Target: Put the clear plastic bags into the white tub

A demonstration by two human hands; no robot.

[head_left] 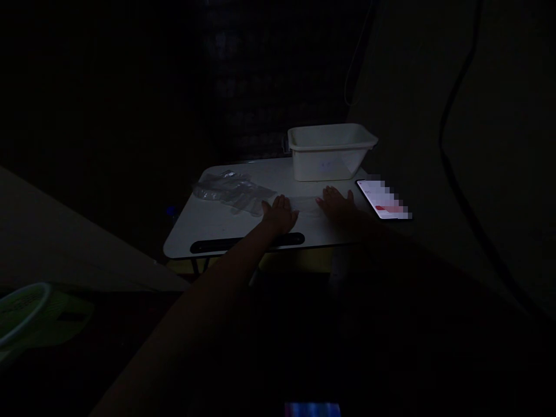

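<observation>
My left hand rests on the white table with its fingers stretched out. Farther right, my right hand also lies flat, fingers apart. Between them a thin clear plastic bag is spread on the tabletop, and both hands touch its ends. To the left of my left hand lies a crumpled heap of clear plastic bags. Whether the heap joins the spread piece under my left hand I cannot make out in the dim light.
A white plastic bin stands at the back of the small white table. A lit phone lies at the right edge. A black slotted strip runs along the front. A green basket sits low left; a dark cable hangs right.
</observation>
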